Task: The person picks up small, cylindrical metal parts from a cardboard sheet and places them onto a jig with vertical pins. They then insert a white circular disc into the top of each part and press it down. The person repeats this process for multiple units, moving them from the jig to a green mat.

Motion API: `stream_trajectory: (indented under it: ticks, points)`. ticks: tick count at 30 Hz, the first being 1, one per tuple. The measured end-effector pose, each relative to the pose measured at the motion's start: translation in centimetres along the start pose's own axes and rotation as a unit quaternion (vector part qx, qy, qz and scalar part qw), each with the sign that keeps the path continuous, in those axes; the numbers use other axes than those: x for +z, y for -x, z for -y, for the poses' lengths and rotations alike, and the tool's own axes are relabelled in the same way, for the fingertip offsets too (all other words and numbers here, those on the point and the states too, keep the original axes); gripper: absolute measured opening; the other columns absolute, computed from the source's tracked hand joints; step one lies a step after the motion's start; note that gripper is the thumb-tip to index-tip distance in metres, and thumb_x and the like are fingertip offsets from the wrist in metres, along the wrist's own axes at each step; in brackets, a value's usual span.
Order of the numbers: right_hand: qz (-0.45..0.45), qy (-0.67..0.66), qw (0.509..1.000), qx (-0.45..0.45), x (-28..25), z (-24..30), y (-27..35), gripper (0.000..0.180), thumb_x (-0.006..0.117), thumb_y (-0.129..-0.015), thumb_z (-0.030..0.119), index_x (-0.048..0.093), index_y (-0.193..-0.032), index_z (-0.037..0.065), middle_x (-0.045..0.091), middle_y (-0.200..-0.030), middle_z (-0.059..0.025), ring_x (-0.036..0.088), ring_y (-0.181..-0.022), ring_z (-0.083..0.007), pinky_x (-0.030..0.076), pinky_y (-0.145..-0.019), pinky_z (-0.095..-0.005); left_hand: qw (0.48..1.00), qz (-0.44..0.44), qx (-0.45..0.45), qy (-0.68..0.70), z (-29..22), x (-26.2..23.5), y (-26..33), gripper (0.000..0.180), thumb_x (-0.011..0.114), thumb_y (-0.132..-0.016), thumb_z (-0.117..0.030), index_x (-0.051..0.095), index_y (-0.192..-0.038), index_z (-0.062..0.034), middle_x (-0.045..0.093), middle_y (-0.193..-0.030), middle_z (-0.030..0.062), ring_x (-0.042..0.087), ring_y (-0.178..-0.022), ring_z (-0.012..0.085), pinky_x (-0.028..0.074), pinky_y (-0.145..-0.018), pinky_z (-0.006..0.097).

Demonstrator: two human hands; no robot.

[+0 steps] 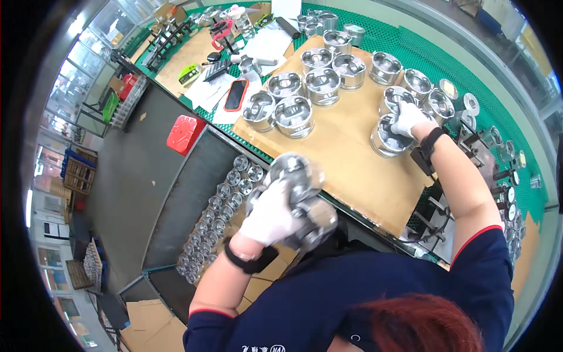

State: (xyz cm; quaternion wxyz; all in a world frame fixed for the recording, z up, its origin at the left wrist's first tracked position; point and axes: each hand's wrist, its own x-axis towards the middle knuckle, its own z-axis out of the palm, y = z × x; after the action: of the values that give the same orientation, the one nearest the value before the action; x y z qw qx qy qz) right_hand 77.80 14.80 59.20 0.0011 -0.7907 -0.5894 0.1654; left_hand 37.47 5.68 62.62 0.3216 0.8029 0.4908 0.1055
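Note:
My left hand [272, 214], in a white glove, grips shiny metal pistons [292, 170] in front of the table edge, smeared by motion; how many it holds is not clear. On the right of the brown board, my gloved right hand [409, 120] is closed over a piston [387, 138], with another piston [396, 97] touching its fingers from behind. Parts of these are hidden under the glove. More pistons stand upright on the board, among them a cluster [322, 85] at its far left and a piston [386, 67] toward the back.
The brown board [352, 170] lies on a green mat [422, 53]. Below the table's left edge, rows of pistons [217, 214] stand low down. A phone [236, 95], papers and a red box [185, 134] are at the left. Dial gauges [510, 193] and fixtures stand on the right.

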Motion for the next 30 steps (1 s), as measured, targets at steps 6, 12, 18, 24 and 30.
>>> stream_trajectory:
  ticks: [6,12,18,24,30]
  points:
    - [-0.002,0.044,0.999,-0.029,0.7,-2.2,-0.4,0.063,0.055,-0.09,0.019,0.04,-0.15,0.007,0.042,-0.153,-0.0279,0.056,-0.131,-0.0409,0.046,-0.109,-0.0429,0.988,0.082,0.032,-0.131,-8.3,3.3,-12.4,0.059,0.071,-0.078,-0.036,0.062,-0.121,0.0029,0.064,-0.122,0.0281,0.063,-0.114,0.043,0.051,-0.098,0.045]
    - [0.057,0.074,0.994,-0.049,-0.1,-2.9,0.5,0.078,0.054,-0.091,0.018,0.022,-0.162,0.021,0.026,-0.164,-0.0269,0.054,-0.131,-0.0472,0.047,-0.107,-0.0489,0.976,0.053,0.041,-0.207,-8.8,8.1,-21.4,0.039,0.053,-0.09,-0.02,0.062,-0.12,0.0023,0.061,-0.125,0.0285,0.062,-0.117,0.0419,0.05,-0.102,0.046]
    - [0.014,0.064,0.99,-0.125,0.0,-4.8,0.7,0.094,0.066,-0.076,0.009,0.024,-0.16,0.015,0.034,-0.154,-0.0332,0.061,-0.118,-0.0488,0.053,-0.099,-0.0482,0.981,-0.037,0.098,-0.161,-9.4,7.6,-23.5,0.064,0.068,-0.083,-0.024,0.05,-0.142,-0.0051,0.048,-0.144,0.0273,0.06,-0.119,0.0462,0.051,-0.1,0.05]
    - [-0.181,-0.087,0.94,-0.276,-0.3,0.1,7.5,0.066,0.069,-0.082,0.011,0.049,-0.144,0.007,0.06,-0.129,-0.0234,0.063,-0.114,-0.0411,0.052,-0.098,-0.0476,0.952,-0.19,0.232,0.058,-1.8,3.1,-15.0,0.069,0.08,-0.079,-0.018,0.051,-0.139,0.0009,0.057,-0.138,0.0235,0.062,-0.12,0.0363,0.051,-0.102,0.042]
    - [-0.084,-0.013,0.939,-0.334,7.4,12.1,15.2,0.063,0.075,-0.078,0.014,0.054,-0.137,0.003,0.058,-0.13,-0.0198,0.046,-0.132,-0.0482,0.033,-0.116,-0.0567,0.989,-0.047,-0.139,0.032,19.4,6.7,3.9,0.05,0.075,-0.086,-0.02,0.062,-0.13,-0.0031,0.07,-0.12,0.0205,0.068,-0.11,0.0319,0.054,-0.097,0.04]
